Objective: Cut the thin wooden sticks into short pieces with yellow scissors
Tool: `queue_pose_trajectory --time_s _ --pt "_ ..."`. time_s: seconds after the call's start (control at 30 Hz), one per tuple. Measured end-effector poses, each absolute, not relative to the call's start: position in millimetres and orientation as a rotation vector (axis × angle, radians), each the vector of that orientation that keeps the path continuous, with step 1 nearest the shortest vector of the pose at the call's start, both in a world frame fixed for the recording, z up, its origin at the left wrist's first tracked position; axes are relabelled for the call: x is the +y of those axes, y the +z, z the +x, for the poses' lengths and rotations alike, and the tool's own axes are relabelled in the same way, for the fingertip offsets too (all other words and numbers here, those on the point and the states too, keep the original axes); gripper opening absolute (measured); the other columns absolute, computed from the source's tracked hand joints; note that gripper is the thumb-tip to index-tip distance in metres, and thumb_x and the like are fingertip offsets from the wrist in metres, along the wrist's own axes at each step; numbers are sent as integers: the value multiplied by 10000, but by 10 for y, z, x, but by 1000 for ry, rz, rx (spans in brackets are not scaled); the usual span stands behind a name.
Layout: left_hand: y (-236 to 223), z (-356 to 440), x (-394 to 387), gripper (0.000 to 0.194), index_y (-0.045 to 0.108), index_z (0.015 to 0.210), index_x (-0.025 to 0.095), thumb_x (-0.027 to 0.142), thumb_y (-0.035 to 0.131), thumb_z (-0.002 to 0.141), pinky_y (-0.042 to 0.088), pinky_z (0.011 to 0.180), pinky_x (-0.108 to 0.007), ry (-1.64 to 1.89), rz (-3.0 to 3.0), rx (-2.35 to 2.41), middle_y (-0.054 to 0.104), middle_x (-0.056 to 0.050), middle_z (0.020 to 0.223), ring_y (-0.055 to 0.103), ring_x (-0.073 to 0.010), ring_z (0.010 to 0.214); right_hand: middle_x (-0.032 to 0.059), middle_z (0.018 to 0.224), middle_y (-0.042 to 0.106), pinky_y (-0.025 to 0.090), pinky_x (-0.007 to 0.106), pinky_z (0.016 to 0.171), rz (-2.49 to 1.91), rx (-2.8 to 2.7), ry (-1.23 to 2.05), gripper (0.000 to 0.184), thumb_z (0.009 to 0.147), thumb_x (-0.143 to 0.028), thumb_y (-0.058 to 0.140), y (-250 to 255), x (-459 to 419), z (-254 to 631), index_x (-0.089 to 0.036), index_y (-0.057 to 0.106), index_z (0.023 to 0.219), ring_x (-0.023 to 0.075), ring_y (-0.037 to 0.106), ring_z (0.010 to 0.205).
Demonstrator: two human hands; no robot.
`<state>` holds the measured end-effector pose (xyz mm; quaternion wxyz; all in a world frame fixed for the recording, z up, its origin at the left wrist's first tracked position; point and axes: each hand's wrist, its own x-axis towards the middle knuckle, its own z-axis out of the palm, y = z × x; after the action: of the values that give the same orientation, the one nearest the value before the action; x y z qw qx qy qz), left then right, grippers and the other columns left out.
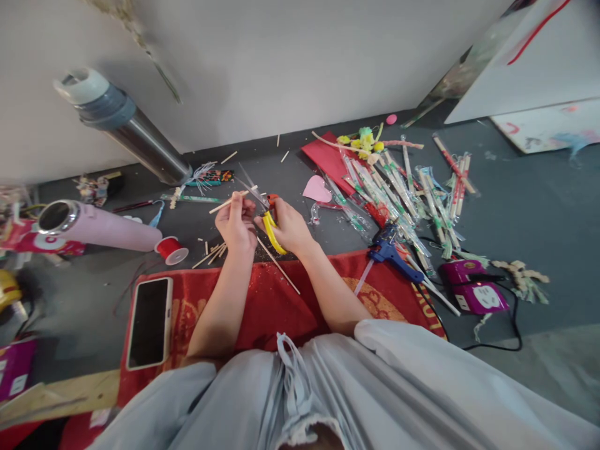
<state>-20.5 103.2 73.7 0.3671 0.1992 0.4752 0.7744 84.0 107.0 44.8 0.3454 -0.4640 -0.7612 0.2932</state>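
Note:
Pinched in my left hand (237,223) is a thin wooden stick (224,205), slanting up to the right. My right hand (289,226) grips yellow-handled scissors (270,232), whose blades point up and left around the stick's right end. Whether the blades touch the wood I cannot tell. Just below my hands, several short cut sticks (216,251) lie on the grey table, and one long thin stick (280,267) reaches onto the red towel (281,300). A few small offcuts (229,157) are scattered beyond the blades.
To the left are a steel thermos (145,140), a pink bottle (110,226), a red thread spool (171,250) and a phone (150,323). On the right lie many wrapped sticks (389,187), a blue glue gun (391,256) and a purple power socket (473,287) with a black cable.

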Motion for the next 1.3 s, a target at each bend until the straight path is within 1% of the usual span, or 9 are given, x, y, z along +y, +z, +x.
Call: queue_pose_trajectory --time_s 0.17,0.4,0.7,0.87,0.93,1.03,1.13,1.2,1.3 --pt "789 -179 1016 334 637 644 160 451 798 654 409 471 -171 1938 464 1240 568 60 500 537 -48 455 144 1033 642 498 390 836 -1185 -1966 762 563 865 -677 435 451 1070 848 -166 463 1098 259 626 974" --pt "800 -185 1014 334 634 652 159 452 794 664 398 446 -175 1906 426 1233 563 56 509 542 -60 463 97 940 650 479 348 738 -1286 -1958 766 544 832 -718 444 480 1071 856 -199 486 987 231 630 835" --pt "816 -191 985 339 656 668 170 475 803 641 382 414 -169 1897 457 1209 563 52 517 538 -64 465 70 883 663 441 304 696 -1336 -1942 811 552 819 -713 459 564 1038 886 -191 537 983 206 629 778" --pt "710 -235 1019 396 668 711 181 547 795 630 457 497 -193 1913 566 1187 584 41 561 554 -70 502 60 837 664 409 290 665 -1380 -1935 849 526 823 -698 460 595 1024 869 -191 552 927 197 611 735" --pt "632 -235 1043 423 678 766 192 591 764 655 516 618 -218 1915 681 1154 645 13 668 619 -91 614 53 798 658 393 280 647 -1419 -1915 880 504 832 -686 455 591 1024 850 -195 554 889 192 600 709" --pt "465 -222 1066 579 669 1008 238 676 731 635 528 887 -303 1765 1015 1050 697 -63 1073 668 -184 995 44 758 650 384 270 633 -1452 -1881 928 482 867 -661 413 581 1036 841 -200 554 842 185 590 685" --pt "268 -221 1062 922 508 1297 294 728 760 523 414 1089 -415 1496 1353 942 530 -115 1396 506 -288 1303 40 741 648 399 276 632 -1469 -1830 944 480 893 -646 381 589 1058 869 -206 558 822 190 599 679" --pt "158 -229 1046 1083 393 1400 301 732 775 483 327 1155 -473 1343 1487 915 408 -139 1494 358 -332 1414 39 728 647 410 280 621 -1492 -1792 948 488 900 -649 371 604 1073 894 -209 560 803 197 613 674" --pt "58 -238 1019 1189 300 1460 288 687 814 465 209 1211 -504 1220 1591 922 292 -148 1547 188 -352 1482 47 741 663 430 284 614 -1491 -1767 940 505 902 -659 365 622 1085 918 -211 579 809 208 643 696"
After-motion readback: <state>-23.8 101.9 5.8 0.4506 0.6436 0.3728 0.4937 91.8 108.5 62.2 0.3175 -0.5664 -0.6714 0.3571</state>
